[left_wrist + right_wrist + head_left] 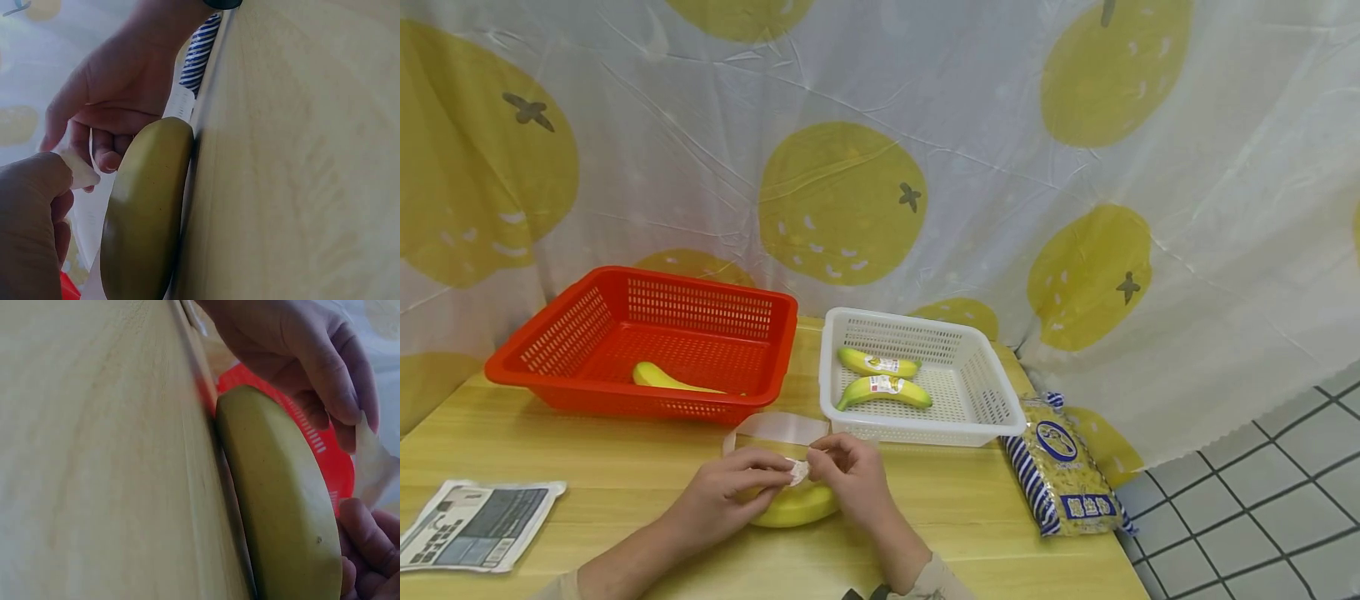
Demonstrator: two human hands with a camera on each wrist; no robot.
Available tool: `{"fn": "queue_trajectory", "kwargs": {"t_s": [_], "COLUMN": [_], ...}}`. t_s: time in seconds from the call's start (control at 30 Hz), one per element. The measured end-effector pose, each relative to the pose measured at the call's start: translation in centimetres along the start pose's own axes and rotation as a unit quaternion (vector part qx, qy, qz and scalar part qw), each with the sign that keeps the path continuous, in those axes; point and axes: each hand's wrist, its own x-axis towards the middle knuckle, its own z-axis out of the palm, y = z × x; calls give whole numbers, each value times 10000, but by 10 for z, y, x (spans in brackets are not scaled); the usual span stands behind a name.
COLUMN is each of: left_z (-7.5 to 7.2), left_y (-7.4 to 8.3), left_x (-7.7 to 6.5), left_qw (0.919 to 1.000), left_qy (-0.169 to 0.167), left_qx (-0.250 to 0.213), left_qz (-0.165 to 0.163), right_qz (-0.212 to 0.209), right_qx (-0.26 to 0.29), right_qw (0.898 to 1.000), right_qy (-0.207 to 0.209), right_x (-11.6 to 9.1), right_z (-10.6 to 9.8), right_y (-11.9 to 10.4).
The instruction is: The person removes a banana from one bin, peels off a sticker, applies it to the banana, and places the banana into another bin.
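Note:
A small, creased white sticker-like piece (800, 472) is stretched between both hands, over a yellow banana (797, 510) lying on the table. My left hand (730, 493) pinches one edge of it between thumb and fingertips, plainest in the right wrist view. At the other edge, the fingertips of my right hand (855, 481) pinch it, partly hidden there. Just behind the hands a translucent strip (786, 427) curves up from the tabletop. Filling much of the left wrist view, the banana (150, 200) shows a plain side without a label.
Back left stands a red basket (778, 333) with one banana (662, 377). Beside it a white basket (1000, 387) holds two labelled bananas (886, 390). A yellow pasta bag (1067, 471) lies at the table's right edge, a flat printed packet (478, 525) at the left.

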Motion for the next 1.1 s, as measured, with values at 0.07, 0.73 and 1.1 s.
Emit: {"fn": "queue_trajectory", "kwargs": {"t_s": [0.07,0.73,1.1], "left_z": [0,-7,-10], "left_y": [1,7,8], "left_x": [1,0,-1], "left_qw": [10000,9953,9854], "left_qy": [-5,225,-291], "left_qx": [46,391,683], "left_qz": [67,-853,-1534], "right_qz": [110,-699,-1171], "right_qx": [-58,-397,-610], "right_qw": [9999,9961,9903], "right_qy": [-13,-365,-440], "right_x": [0,-5,-11], "right_z": [-1,-9,-6], "right_y": [0,-1,-1]}}
